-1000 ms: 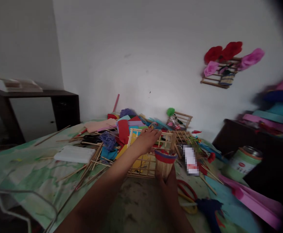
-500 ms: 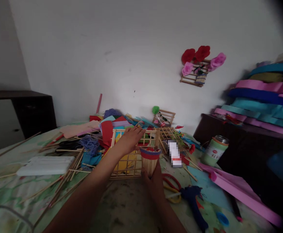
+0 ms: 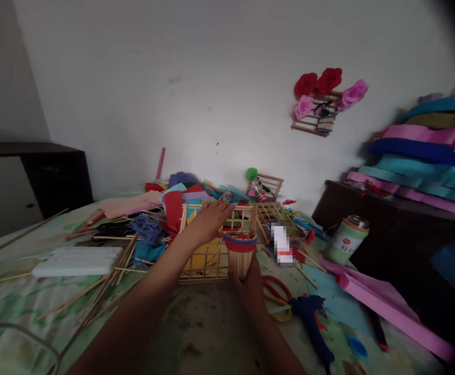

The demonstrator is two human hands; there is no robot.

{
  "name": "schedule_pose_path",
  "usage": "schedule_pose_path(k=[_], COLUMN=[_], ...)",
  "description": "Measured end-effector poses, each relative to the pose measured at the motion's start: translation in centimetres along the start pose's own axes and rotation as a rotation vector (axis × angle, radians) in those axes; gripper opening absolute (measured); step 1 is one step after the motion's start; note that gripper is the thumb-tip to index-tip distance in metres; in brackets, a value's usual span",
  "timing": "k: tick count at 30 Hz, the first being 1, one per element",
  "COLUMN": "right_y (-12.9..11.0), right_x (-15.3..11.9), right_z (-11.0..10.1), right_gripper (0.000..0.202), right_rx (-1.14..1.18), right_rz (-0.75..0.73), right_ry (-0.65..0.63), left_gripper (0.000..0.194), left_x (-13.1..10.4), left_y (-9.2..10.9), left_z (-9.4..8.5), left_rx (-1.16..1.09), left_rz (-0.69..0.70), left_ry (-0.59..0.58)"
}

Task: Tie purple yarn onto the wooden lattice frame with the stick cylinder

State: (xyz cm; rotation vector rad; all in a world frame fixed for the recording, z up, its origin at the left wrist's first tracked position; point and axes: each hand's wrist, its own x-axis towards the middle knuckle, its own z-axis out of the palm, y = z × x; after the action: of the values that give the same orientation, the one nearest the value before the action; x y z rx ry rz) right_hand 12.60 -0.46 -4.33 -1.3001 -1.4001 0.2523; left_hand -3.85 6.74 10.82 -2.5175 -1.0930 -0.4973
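Observation:
My right hand is wrapped round a small cone-shaped basket of thin wooden sticks, with red and blue yarn bands round its wide upper rim. The basket is upright against the right side of a lattice frame made of wooden sticks. Over the frame's upper part lies my left hand, its fingers bent across the top bars and gripping there; the thumb is hidden. Close by my right hand lie red-and-yellow scissors and a blue glue gun.
Loose sticks, a white box-like object, purple yarn and coloured paper cover the left and back. On the right stand a green jar and a pink paper roll. A flower-decorated stick frame hangs on the wall.
The view has shifted slightly. My right hand and the basket have tilted a little, so less of the basket's inside shows. My left hand stays on the lattice frame.

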Motion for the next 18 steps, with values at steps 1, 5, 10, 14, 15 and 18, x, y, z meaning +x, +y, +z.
schedule_pose_path(k=[1,5,10,14,15,18], right_y=[0.0,-0.1,-0.3,-0.6,-0.7,-1.0], right_x=[0.0,0.1,0.4,0.8,0.8,1.0], right_z=[0.0,-0.1,-0.4,-0.7,-0.7,-0.9], right_gripper=[0.082,0.081,0.080,0.079,0.078,0.073], right_rx=[0.001,0.020,0.042,0.063,0.073,0.102], right_rz=[0.003,0.007,-0.030,-0.052,-0.059,-0.081], right_ry=[-0.008,-0.028,-0.054,-0.086,-0.094,-0.113], left_gripper=[0.081,0.080,0.079,0.076,0.074,0.071], left_x=[0.0,0.1,0.1,0.1,0.1,0.0], left_y=[0.1,0.1,0.0,0.1,0.2,0.3], left_z=[-0.1,-0.1,0.1,0.0,0.0,0.0], left_rx=[-0.003,-0.011,-0.022,-0.026,-0.024,-0.016], left_rz=[-0.003,-0.008,-0.001,-0.007,-0.010,-0.017], left_ry=[-0.002,-0.014,-0.006,0.002,0.006,0.014])
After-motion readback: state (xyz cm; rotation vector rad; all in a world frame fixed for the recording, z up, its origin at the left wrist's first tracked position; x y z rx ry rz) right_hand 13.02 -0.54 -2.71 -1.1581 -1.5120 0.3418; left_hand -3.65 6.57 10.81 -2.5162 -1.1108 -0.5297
